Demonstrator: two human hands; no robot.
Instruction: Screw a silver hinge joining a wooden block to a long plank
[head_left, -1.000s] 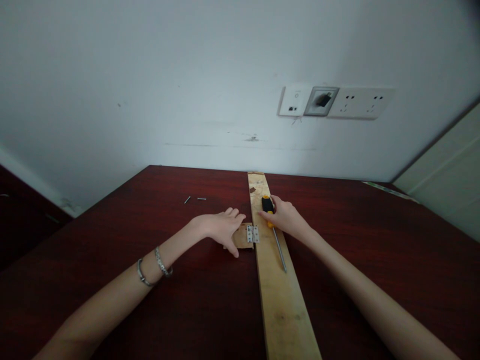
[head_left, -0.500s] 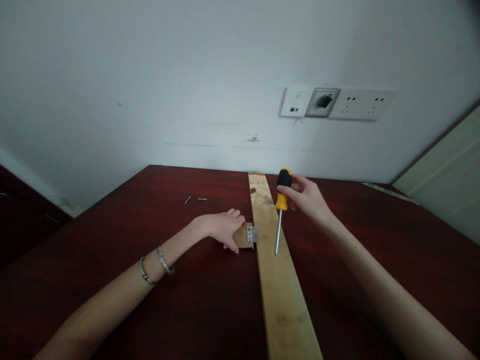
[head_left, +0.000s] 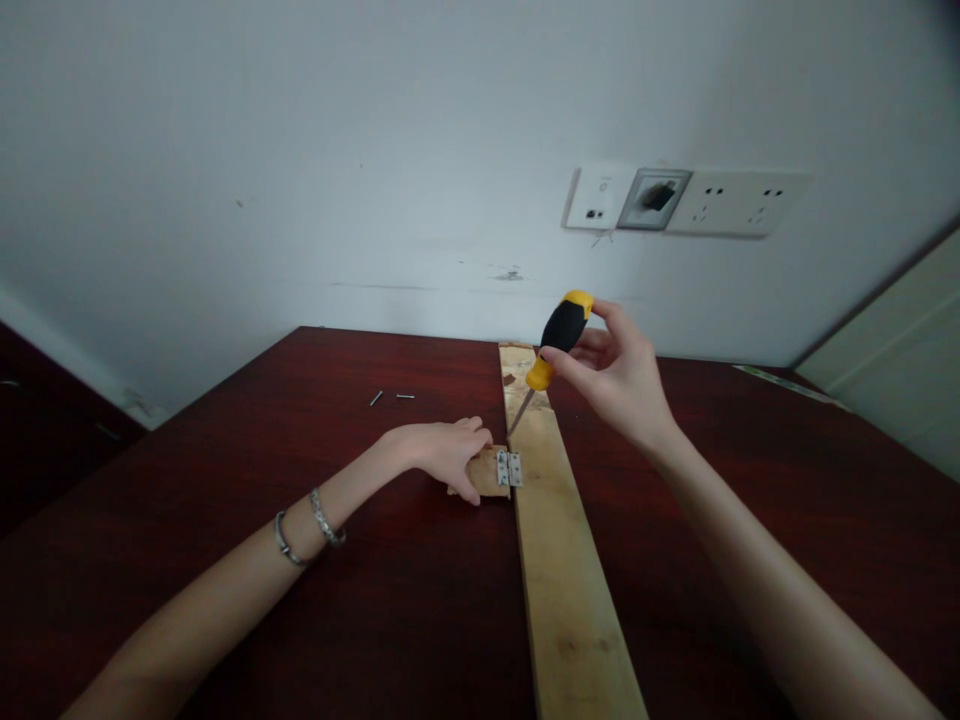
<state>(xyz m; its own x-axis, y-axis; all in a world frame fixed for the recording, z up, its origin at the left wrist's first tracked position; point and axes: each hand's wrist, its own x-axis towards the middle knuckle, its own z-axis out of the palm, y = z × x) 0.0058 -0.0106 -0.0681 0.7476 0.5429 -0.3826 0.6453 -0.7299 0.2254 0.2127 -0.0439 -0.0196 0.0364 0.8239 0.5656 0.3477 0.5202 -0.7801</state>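
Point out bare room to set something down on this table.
The dark red wood-grain table has room between the left forearm and the long pale wooden plank; also right of the right forearm. Crowded: around the silver metal hinge, where the left hand, flat brown board piece and yellow-and-black screwdriver in the right hand gather.

The head view looks down across a table (head_left: 405,610) towards a wall (head_left: 360,120).
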